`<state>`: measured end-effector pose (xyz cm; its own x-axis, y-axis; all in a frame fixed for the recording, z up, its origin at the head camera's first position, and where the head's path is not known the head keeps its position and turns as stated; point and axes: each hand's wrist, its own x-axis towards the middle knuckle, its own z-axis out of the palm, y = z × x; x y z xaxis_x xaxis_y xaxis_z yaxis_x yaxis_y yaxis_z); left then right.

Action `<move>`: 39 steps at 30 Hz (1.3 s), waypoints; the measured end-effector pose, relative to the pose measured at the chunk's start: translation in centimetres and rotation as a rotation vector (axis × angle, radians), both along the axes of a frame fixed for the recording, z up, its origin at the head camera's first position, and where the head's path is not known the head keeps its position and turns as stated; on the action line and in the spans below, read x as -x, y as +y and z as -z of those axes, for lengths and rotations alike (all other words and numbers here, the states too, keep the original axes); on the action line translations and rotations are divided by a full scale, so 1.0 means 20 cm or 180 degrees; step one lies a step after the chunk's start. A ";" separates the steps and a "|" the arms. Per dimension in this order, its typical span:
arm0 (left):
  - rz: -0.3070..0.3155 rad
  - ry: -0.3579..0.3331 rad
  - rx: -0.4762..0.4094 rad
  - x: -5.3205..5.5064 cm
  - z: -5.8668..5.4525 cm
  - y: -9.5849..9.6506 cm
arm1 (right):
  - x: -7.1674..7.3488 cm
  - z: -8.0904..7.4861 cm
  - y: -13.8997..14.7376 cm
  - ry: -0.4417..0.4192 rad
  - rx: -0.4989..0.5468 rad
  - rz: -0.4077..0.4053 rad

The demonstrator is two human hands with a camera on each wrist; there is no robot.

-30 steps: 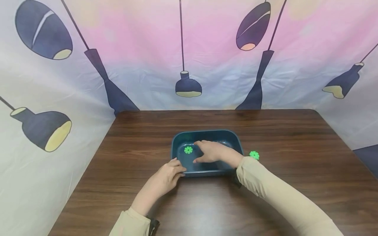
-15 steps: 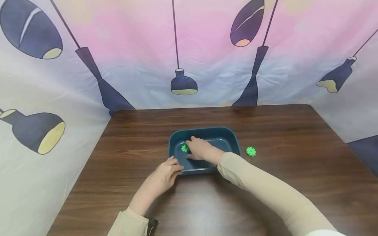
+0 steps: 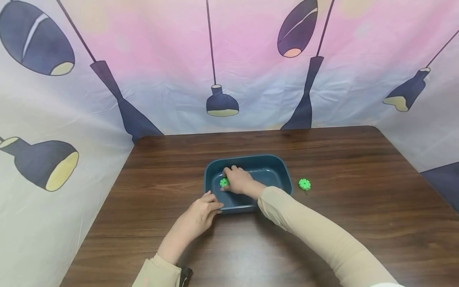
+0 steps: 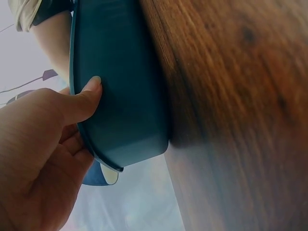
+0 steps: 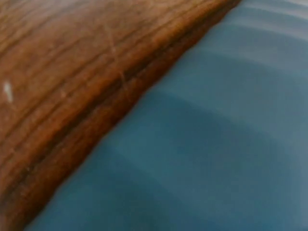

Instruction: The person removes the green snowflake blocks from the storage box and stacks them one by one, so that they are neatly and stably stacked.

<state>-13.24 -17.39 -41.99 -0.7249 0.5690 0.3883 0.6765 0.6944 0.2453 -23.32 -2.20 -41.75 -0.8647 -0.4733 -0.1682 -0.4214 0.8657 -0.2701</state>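
Observation:
A dark teal plastic basin (image 3: 267, 162) stands on the wooden table. My left hand (image 3: 201, 211) grips its near left corner; in the left wrist view the thumb presses the outer wall (image 4: 127, 96) while the fingers go behind the rim. Reaching into the basin, my right hand (image 3: 239, 181) has thumb and fingertips at opposite edges of a green notched building disc (image 3: 224, 182), partly covered by the hand. A second green notched disc (image 3: 304, 184) lies on the table, right of the basin. The right wrist view holds only blurred basin wall (image 5: 202, 144) and wood; the hand is out of it.
The brown wooden table (image 3: 172, 159) runs back to a hanging cloth (image 3: 258, 91) printed with lamps. The right forearm's beige sleeve (image 3: 312, 227) crosses over the basin's near edge. A dark band (image 3: 185, 276) shows at the left wrist.
My right hand has moved left inside the basin, and its thumb and fingers have closed in on the green disc there. My left hand stays on the corner. The head view has shifted slightly.

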 end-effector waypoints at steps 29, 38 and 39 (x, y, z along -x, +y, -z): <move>-0.0005 0.0032 0.0049 -0.01 0.00 0.00 | -0.01 0.03 -0.06 0.0495 -0.0297 -0.0427; 0.0020 0.0040 -0.0003 0.00 0.00 -0.01 | -0.03 0.02 -0.06 0.1048 -0.0735 -0.0724; 0.0031 0.0053 -0.0008 0.00 0.00 -0.01 | -0.03 0.02 -0.06 0.1063 -0.0759 -0.0741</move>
